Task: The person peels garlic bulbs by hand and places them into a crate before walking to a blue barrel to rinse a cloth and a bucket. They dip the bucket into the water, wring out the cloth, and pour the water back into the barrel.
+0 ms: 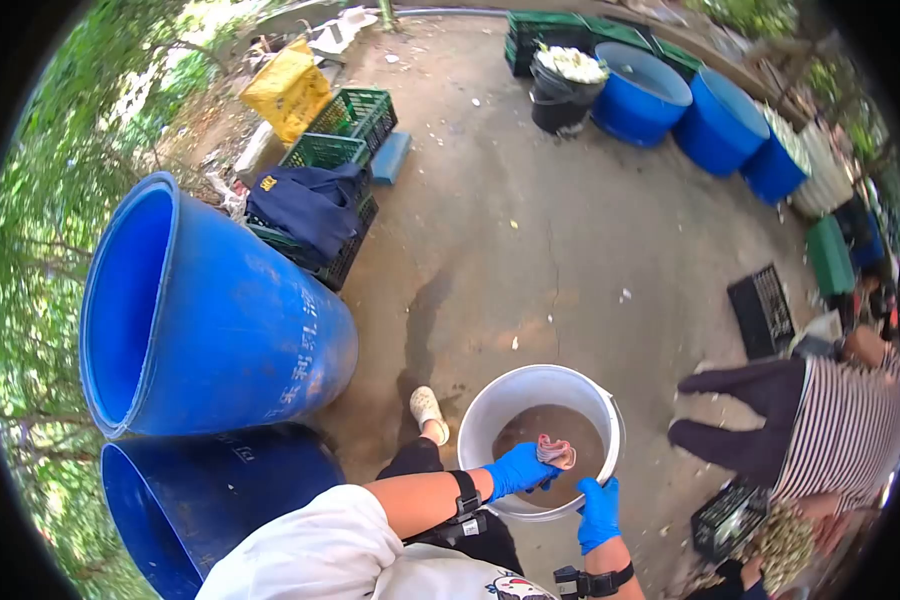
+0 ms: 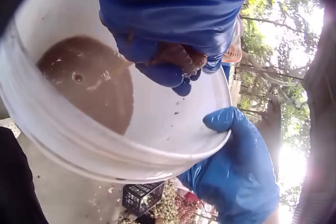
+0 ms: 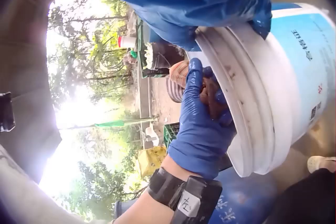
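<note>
A white bucket with murky brown water in its bottom tilts in front of me. Over its opening, my blue-gloved left hand grips a bunched pinkish cloth. In the left wrist view that hand's curled fingers hide most of the cloth, and a few dark drops show on the bucket's inner wall below. My right hand, also blue-gloved, holds the bucket's rim on the near right side, thumb over the edge in the left wrist view. Blue printing marks the bucket's outside in the right wrist view.
Two big blue barrels lie at the left. Beyond them stand green crates with a dark jacket on top. Blue tubs line the far right. A person in a striped shirt bends over at the right, near a black crate.
</note>
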Tool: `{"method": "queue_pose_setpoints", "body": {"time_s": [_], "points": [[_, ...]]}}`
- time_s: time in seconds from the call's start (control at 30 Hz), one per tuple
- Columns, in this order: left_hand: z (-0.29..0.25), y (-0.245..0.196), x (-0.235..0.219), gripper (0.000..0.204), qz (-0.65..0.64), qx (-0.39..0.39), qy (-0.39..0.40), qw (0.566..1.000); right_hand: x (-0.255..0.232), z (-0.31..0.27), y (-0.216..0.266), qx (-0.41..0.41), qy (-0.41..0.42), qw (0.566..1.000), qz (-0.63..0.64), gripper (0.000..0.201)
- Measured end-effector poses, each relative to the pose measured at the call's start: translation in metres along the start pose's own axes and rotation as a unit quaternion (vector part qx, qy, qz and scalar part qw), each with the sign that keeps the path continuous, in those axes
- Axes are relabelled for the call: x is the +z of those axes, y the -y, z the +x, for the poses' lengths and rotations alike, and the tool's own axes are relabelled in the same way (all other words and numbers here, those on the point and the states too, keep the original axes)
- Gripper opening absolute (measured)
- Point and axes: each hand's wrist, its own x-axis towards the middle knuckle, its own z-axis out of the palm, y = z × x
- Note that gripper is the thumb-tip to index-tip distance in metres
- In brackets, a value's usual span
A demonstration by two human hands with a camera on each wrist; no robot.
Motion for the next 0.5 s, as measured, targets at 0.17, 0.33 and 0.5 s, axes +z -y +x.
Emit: {"method": "queue_pose_setpoints", "body": {"time_s": [0.17,0.33,0.5], "points": [[-0.007,-0.115,-0.109,0.047,0.133,0.073,0.027,0.988,0.046,0.026,0.111,-0.012,-0.014,1.0,0.01,0.037],[-0.009,-0.231,-0.199,0.044,0.191,0.113,0.024,0.975,0.106,0.071,0.226,-0.046,0.015,0.999,0.012,0.039],[0.049,-0.296,-0.298,0.022,0.095,0.24,0.02,0.966,0.197,0.109,0.365,-0.09,0.073,0.993,-0.019,0.038]]}}
